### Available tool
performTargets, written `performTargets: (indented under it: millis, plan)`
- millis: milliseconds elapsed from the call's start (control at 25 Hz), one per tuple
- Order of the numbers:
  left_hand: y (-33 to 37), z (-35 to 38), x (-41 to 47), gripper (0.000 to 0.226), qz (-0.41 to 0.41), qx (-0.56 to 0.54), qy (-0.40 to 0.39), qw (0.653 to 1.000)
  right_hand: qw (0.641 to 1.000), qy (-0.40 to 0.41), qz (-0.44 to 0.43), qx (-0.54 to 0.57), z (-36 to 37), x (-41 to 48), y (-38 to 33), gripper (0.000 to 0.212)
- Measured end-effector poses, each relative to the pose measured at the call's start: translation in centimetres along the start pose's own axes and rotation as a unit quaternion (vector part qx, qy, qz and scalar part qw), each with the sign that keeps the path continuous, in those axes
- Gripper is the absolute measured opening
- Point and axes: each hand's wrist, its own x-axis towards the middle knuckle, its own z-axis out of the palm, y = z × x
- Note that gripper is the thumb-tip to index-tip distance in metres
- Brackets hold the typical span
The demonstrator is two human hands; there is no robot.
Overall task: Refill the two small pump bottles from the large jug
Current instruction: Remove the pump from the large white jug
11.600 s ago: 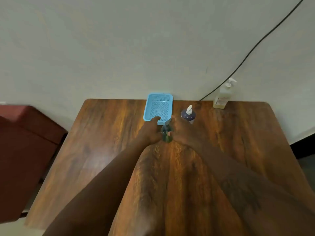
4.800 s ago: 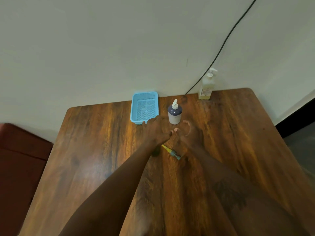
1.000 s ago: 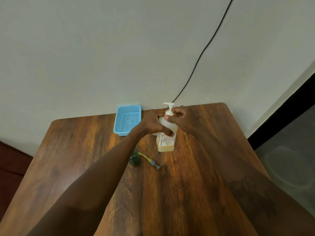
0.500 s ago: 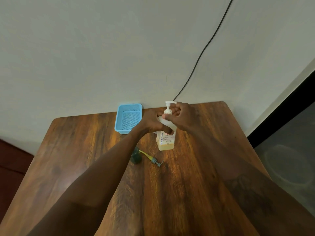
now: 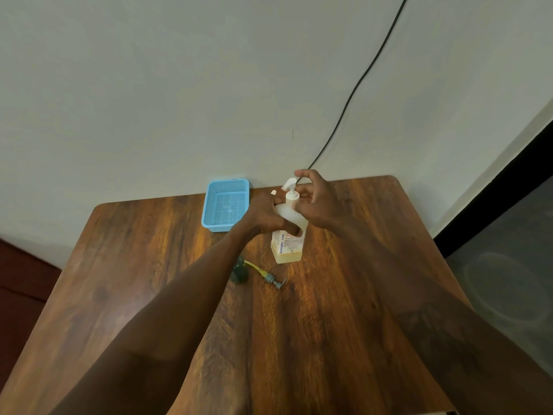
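— What do we see of the large jug (image 5: 288, 247)?
— It stands upright on the table (image 5: 329, 324). It is a translucent bottle with a printed label, and only a shallow layer of yellowish liquid at its bottom. Its white pump (image 5: 290, 187) sits on top, nozzle pointing left.
— Do we see it held?
— Yes. The left hand (image 5: 266, 217) grips its shoulder, and the right hand (image 5: 317, 205) curls its fingers round the pump's collar.
— And the small bottles?
— We make out one small dark bottle (image 5: 241, 272) near the jug's left, partly hidden by the forearm. A grey pump (image 5: 273, 278) with a yellow tube lies flat just beside it.
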Motion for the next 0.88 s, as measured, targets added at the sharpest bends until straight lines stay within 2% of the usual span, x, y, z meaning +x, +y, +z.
performTargets:
  millis: [80, 160, 240, 320, 400, 440, 560, 640, 760, 880]
  plan:
    - [0.0, 0.2, -0.2, 0.055, 0.004, 0.009, -0.001, 1.0, 0.999, -0.044, -0.008, 0.017, -0.3, -0.2, 0.1, 0.08]
    - [0.0, 0.4, -0.1, 0.05, 0.0, 0.019, -0.012, 1.0, 0.998, -0.043, -0.015, -0.046, -0.1, -0.3, 0.2, 0.079]
    - [0.0, 0.7, 0.1, 0.047, 0.0, 0.036, -0.022, 0.999, 0.991, 0.012, -0.014, -0.13, 0.1, -0.2, 0.2, 0.066]
    - [0.1, 1.0, 0.1, 0.054, -0.014, 0.057, -0.028, 0.998, 0.987, 0.057, -0.037, -0.146, 0.1, -0.1, 0.6, 0.047]
    - [0.0, 1.3, 0.1, 0.063, -0.027, 0.07, -0.034, 0.997, 0.986, 0.08, -0.082, -0.119, -0.3, 0.1, 1.1, 0.035]
    - [-0.1, 1.5, 0.2, 0.067, -0.027, 0.07, -0.038, 0.996, 0.987, 0.092, -0.095, -0.095, -0.7, 0.1, 1.1, 0.036]
    - [-0.5, 2.0, 0.0, 0.081, -0.036, 0.064, -0.034, 0.997, 0.985, 0.134, -0.109, -0.024, -2.2, 0.3, 0.5, 0.055]
    - [-0.6, 2.4, 0.0, 0.087, -0.046, 0.068, -0.024, 0.996, 0.98, 0.168, -0.108, -0.007, -3.2, 0.3, 0.0, 0.057]
    - [-0.6, 2.8, 0.1, 0.091, -0.052, 0.076, -0.018, 0.996, 0.969, 0.22, -0.108, 0.034, -5.1, 0.2, -0.7, 0.053]
    - [-0.4, 3.2, 0.1, 0.086, -0.056, 0.069, -0.006, 0.996, 0.957, 0.244, -0.091, 0.13, -6.9, -0.1, -0.6, 0.046]
